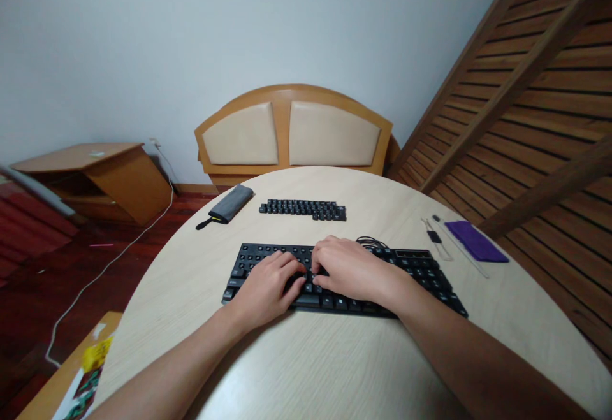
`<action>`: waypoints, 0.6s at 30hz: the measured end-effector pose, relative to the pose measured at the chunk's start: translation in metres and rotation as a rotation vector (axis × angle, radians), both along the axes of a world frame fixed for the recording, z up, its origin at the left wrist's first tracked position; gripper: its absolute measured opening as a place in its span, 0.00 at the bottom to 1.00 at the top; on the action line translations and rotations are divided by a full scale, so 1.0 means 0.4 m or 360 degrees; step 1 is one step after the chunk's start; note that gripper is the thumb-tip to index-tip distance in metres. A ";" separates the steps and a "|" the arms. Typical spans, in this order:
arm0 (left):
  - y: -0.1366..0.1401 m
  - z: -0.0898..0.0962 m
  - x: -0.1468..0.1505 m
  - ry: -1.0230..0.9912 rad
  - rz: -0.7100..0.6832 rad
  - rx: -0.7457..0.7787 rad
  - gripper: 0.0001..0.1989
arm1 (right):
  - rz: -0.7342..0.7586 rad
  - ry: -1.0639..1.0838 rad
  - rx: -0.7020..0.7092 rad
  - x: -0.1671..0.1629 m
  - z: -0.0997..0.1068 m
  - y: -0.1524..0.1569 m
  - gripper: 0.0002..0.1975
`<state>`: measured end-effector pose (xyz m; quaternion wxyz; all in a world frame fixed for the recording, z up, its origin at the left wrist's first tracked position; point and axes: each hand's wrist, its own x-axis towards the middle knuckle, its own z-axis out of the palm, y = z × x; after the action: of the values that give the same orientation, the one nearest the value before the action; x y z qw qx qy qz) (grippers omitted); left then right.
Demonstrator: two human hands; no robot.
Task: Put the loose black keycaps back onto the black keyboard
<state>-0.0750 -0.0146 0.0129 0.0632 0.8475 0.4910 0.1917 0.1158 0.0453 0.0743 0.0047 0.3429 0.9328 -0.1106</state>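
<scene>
Head view shows both hands at work on a black keyboard (340,302), which lies flat on the table (296,356) directly beneath them. Left hand (275,281) and right hand (345,267) are close together over the middle keys, fingers bent and thumbs lowered; whether either pinches a key cap cannot be told, as the fingertips are partly hidden. Bare key posts show just beyond the left hand, while capped keys line the keyboard edge nearer the wrists. Loose key caps (302,208) stand in neat rows beyond both hands, apart from the keyboard. A bunched cable (371,242) lies just past the right hand; a wire tool (434,237) and a purple pouch (477,241) lie farther to its right. A grey case (232,203) sits beyond and left of the left hand. Risks, as judged: uneven or tilted force from the fingers could bend or snap a post; a cap released suddenly could spring off the table; a forward slip of either hand could scatter the ordered rows; and a keyboard shoved forward could drag the cable or misalign the fingers.
</scene>
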 end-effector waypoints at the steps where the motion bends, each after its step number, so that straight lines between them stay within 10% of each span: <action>1: 0.000 0.001 0.000 0.0000 0.0001 0.0000 0.08 | -0.0009 -0.0014 0.0012 -0.002 0.001 -0.002 0.06; 18: -0.001 0.002 0.005 0.0010 0.0026 -0.0014 0.07 | -0.0025 -0.0215 0.0233 -0.036 -0.013 -0.042 0.12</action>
<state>-0.0731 -0.0148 0.0137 0.0637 0.8437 0.4990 0.1873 0.1012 0.0285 0.0691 0.0418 0.3564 0.9332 -0.0186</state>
